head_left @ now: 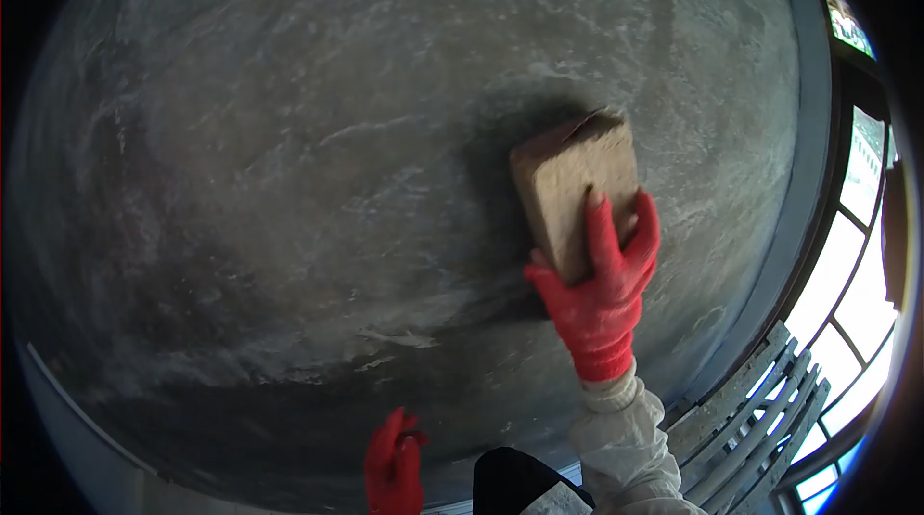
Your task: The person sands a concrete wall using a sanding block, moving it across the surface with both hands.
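My right hand (pixel 602 289), in a red glove with a white sleeve below it, grips a tan rectangular sponge block (pixel 573 183) and presses it flat against a grey, wet plastered wall (pixel 289 159). The block casts a dark shadow to its left. My left hand (pixel 393 465), also red-gloved, hangs low near the bottom edge, fingers loosely curled, holding nothing that I can see and touching nothing.
The wall fills most of the view, streaked with pale swirls. At right a grey wall edge (pixel 804 178) meets a bright window with dark frames (pixel 857 255). Wooden planks (pixel 746 424) lean at the lower right.
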A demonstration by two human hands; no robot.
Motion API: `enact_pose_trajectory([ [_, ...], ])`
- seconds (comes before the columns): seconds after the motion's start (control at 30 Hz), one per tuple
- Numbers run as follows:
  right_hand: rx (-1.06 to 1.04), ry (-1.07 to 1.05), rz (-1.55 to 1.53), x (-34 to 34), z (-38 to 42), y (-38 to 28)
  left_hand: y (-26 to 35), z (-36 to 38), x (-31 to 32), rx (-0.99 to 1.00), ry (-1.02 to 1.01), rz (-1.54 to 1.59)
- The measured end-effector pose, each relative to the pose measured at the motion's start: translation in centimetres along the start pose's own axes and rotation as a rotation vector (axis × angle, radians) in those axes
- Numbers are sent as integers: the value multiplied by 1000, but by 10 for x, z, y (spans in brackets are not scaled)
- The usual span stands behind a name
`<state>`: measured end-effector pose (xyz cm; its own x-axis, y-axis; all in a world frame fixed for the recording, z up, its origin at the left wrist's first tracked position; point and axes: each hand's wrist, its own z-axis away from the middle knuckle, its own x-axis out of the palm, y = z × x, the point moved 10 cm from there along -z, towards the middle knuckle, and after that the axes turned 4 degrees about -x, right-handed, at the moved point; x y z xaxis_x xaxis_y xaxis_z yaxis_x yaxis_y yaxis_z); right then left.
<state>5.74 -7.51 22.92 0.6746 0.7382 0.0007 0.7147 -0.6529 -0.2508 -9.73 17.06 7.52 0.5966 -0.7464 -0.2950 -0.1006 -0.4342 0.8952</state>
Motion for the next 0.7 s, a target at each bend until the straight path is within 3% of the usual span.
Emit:
enact_pose_trajectory([
  [0.1,-35,13,41,2,32,3,-7,2,-1,-49,-55,34],
  [0.17,-95,-54,57,8,115,17,-5,1,-3,-31,-30,209],
  [0.3,-165,-299,-1,18,313,59,-7,7,-11,38,71,263],
  [0.4,-149,-295,-45,14,285,46,-16,5,-5,51,-37,316],
  [0.6,-67,-68,-38,14,36,-38,1,1,-15,153,70,243],
  [0.7,-42,-30,-12,20,25,-43,5,2,-22,242,121,177],
])
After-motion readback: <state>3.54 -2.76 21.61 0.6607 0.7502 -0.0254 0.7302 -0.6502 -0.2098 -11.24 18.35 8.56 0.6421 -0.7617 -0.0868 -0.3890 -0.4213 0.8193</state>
